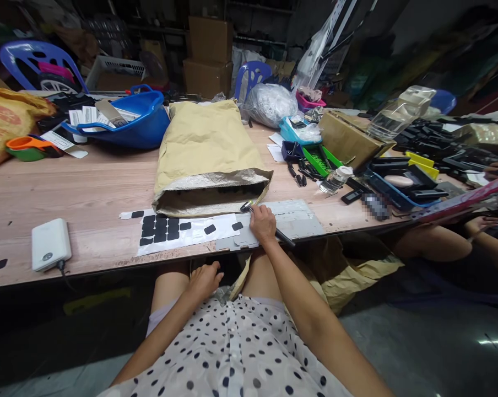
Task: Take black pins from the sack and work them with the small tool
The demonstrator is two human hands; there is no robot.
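Observation:
My right hand (263, 223) rests at the table's front edge, closed around a small hammer (285, 239); its shiny metal head shows beyond my fingers and its black handle points back to the right. Beneath it lies a grey flat board (301, 218). Left of that, a white backing sheet (226, 227) carries black rounded stickers (161, 227), several in a block and a few apart. Down at my lap, my left hand (205, 281) has its fingers bent over something dark that I cannot make out. Just behind the sheet lies a big yellow paper sack (207, 140), its mouth gaping towards me.
A white power bank (50, 244) with a cable sits at the left. Behind are a blue basin (127, 121) of boxes and a tape dispenser (32, 148). On the right stand a green tray (321, 160), a bottle (335, 179) and a blue tray (401, 187). Another person sits far right.

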